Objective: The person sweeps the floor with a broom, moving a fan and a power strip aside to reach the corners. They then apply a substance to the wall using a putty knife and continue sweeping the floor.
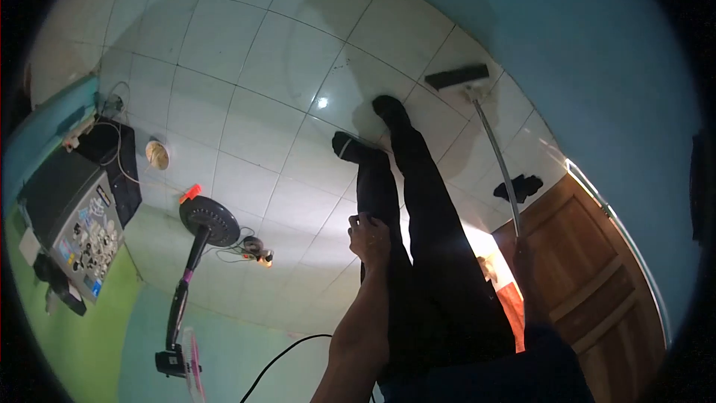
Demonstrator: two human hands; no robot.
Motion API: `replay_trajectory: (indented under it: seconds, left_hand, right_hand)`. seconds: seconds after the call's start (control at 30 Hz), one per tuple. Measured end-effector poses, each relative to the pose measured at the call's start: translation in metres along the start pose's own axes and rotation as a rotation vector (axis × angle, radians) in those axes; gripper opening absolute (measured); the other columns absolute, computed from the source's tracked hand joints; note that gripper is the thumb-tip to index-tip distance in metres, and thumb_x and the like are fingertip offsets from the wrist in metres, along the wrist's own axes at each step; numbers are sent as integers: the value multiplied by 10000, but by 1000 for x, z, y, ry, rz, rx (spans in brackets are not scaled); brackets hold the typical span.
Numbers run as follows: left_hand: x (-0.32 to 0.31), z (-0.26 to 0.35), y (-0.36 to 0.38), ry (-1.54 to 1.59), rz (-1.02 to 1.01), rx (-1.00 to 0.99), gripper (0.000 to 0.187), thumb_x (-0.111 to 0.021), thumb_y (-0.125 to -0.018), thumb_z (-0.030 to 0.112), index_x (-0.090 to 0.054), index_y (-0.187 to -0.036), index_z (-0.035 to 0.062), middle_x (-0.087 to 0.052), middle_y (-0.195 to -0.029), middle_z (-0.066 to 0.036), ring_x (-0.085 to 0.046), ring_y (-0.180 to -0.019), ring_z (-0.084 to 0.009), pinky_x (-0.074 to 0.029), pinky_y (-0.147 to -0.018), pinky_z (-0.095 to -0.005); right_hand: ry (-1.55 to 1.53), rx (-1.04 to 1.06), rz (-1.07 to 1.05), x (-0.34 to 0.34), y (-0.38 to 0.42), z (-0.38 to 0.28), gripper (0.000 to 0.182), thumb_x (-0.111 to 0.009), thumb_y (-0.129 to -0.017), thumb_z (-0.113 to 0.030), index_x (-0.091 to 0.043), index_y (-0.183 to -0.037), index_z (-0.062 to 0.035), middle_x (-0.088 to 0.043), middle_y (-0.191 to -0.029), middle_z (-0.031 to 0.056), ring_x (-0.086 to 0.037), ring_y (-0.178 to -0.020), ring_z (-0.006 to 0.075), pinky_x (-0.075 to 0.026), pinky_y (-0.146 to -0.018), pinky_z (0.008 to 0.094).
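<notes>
My left hand (pixel 369 237) lies against one leg of the black trousers (pixel 440 254), its fingers curled; whether they grip the cloth is hidden. On the other side, my right hand (pixel 524 251), in deep shadow, is closed round the upper end of a silver pole (pixel 495 148). That pole runs down to a wide floor brush (pixel 457 77) with dark bristles, which rests on the white tiles (pixel 298 52) near the blue wall. Both my feet, in dark socks, are on the tiles to the left of the pole.
A black cloth (pixel 519 188) lies on the floor beside the pole, near a wooden door (pixel 582 254). At the left are a standing fan (pixel 209 222), a grey sticker-covered cabinet (pixel 89 235), a round container (pixel 157 154) and loose cables. A black cable curves near my left arm.
</notes>
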State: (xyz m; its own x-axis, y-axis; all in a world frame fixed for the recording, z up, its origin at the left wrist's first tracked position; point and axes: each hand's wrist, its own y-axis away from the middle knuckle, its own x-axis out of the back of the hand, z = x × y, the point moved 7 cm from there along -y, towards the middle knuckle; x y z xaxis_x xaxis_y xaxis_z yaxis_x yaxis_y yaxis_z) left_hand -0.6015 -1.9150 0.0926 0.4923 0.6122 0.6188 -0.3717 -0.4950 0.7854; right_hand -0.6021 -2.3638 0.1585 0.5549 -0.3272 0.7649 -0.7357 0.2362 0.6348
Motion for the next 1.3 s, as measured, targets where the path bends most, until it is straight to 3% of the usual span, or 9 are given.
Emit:
replay_trajectory:
  seconds: [0.17,0.2,0.37,0.5,0.6,0.77,0.9,1.07,1.3]
  left_hand:
    - [-11,8,5,-102,68,-131,184,-536,-853,187,-626,-967,73,-580,-1018,-129,-612,-900,-343,-553,-674,-465]
    - [-13,11,7,-110,71,-163,185,-534,-854,185,-624,-971,74,-581,-1019,-128,-610,-911,-340,-553,-669,-463]
    - [-30,26,21,-236,54,-155,202,-532,-857,191,-627,-1002,87,-588,-1048,-111,-606,-947,-327,-547,-697,-464]
    - [-52,36,38,-294,64,-157,198,-537,-858,193,-621,-1006,93,-584,-1053,-108,-608,-951,-327,-549,-704,-470]
    - [-49,57,48,-304,49,-163,185,-539,-843,182,-616,-984,91,-587,-1034,-120,-612,-943,-337,-556,-689,-478]
    - [-71,67,59,-386,107,-221,192,-536,-834,166,-614,-989,84,-588,-1032,-139,-612,-949,-351,-556,-700,-493]
    - [-77,73,61,-433,123,-208,209,-552,-859,201,-629,-1026,102,-576,-1063,-118,-615,-957,-315,-548,-717,-486]
    - [-82,76,62,-468,115,-227,230,-541,-838,189,-635,-1020,83,-588,-1052,-137,-614,-952,-337,-559,-707,-477]
    - [-87,79,64,-507,147,-249,242,-524,-859,201,-655,-1032,94,-593,-1019,-122,-629,-915,-325,-545,-732,-477]
  right_hand:
    - [236,144,9,-24,-19,-17,429,-492,-924,-82,-500,-1351,-106,-601,-754,228,-597,-662,393,-437,-556,414]
    - [59,248,-4,-36,-62,-37,189,-526,-921,-180,-612,-1062,-89,-573,-718,171,-593,-669,366,-457,-591,474]
    - [-70,695,166,-74,-240,-301,581,-572,-856,-144,-422,-1409,-238,-577,-687,165,-603,-623,351,-503,-587,482]
    - [-294,743,153,-55,-306,-486,465,-500,-876,-122,-510,-1333,-207,-637,-825,164,-646,-800,342,-527,-726,459]
    - [-397,602,253,-27,-307,-519,189,-501,-883,-125,-673,-858,-48,-653,-830,162,-674,-831,334,-555,-697,441]
    - [-521,492,357,-69,-287,-382,167,-537,-855,-111,-651,-968,-62,-642,-738,152,-662,-694,312,-544,-614,438]
    - [-217,260,73,-106,-223,-184,470,-510,-918,-181,-470,-1380,-265,-612,-665,164,-625,-588,310,-517,-564,445]
    - [-444,-60,-6,-133,-60,79,317,-504,-913,-104,-606,-1212,-82,-587,-686,232,-595,-612,383,-434,-552,452]
    - [-391,-180,142,-81,61,189,249,-508,-970,-152,-631,-1090,27,-536,-646,238,-390,-476,171,-326,-454,362]
